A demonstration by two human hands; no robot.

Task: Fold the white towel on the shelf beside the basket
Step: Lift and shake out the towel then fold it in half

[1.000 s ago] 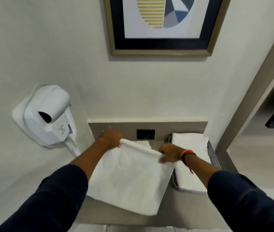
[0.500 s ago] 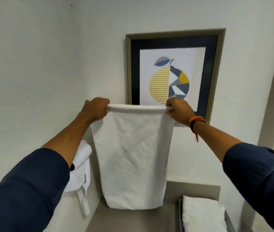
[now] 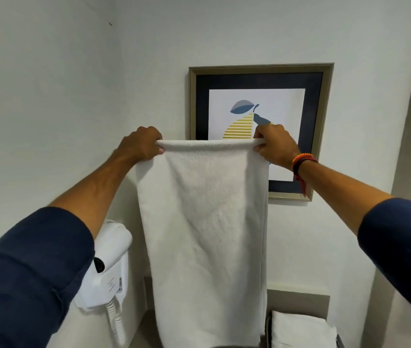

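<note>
The white towel (image 3: 207,234) hangs straight down in front of me, held up by its top edge. My left hand (image 3: 141,144) grips the top left corner and my right hand (image 3: 274,145) grips the top right corner, both raised in front of the wall. The towel's lower end reaches down to about the shelf (image 3: 144,330) at the bottom of the view. The basket (image 3: 266,330) stands on the shelf at the lower right, with a folded white towel (image 3: 300,332) inside it.
A white wall-mounted hair dryer (image 3: 110,267) with a coiled cord hangs at the lower left, close to my left arm. A framed picture (image 3: 300,81) hangs on the wall behind the towel. The walls meet in a corner at the left.
A second ago the towel lay on the shelf with my hands at its far edge. Both hands have lifted it up so it hangs full length; the view has tilted upward.
</note>
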